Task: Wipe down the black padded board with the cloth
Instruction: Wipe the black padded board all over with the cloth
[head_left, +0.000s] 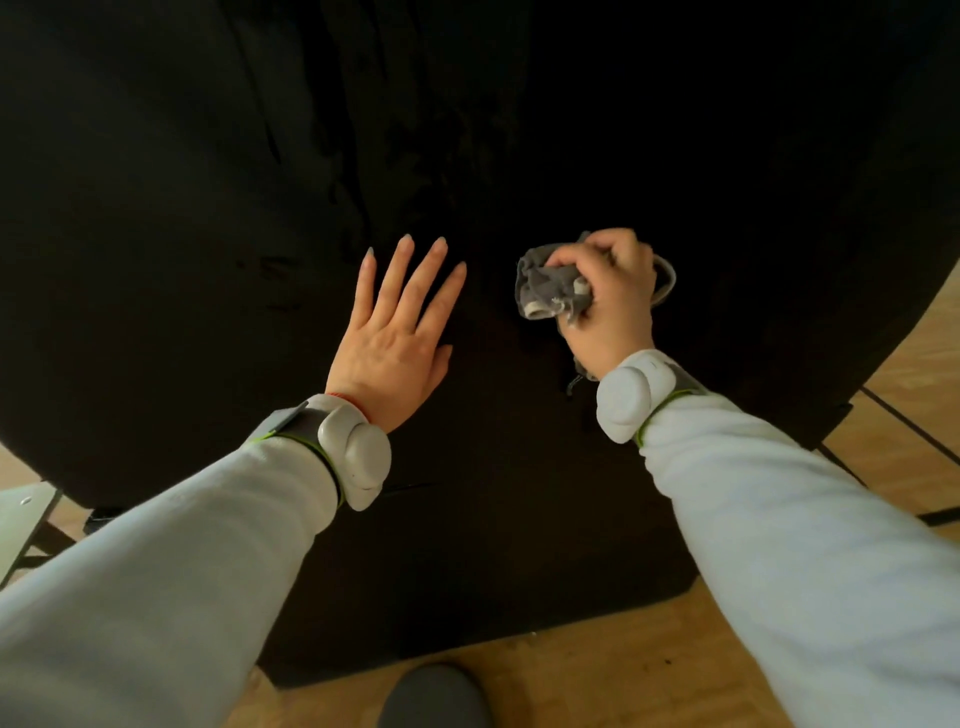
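Note:
The black padded board (493, 156) fills most of the view, dark with faint smears near its middle. My left hand (395, 332) lies flat on it with fingers straight and spread. To the right, my right hand (613, 306) grips a bunched grey cloth (550, 288) against the board's surface; part of the cloth pokes out left of the fingers and a loop shows behind the hand. Both wrists wear pale grey bands over light sleeves.
Wooden floor (623, 670) shows below and to the right of the board's edge. A dark rounded shape (436, 696) sits at the bottom centre. A grey metal frame piece (26, 514) is at the lower left.

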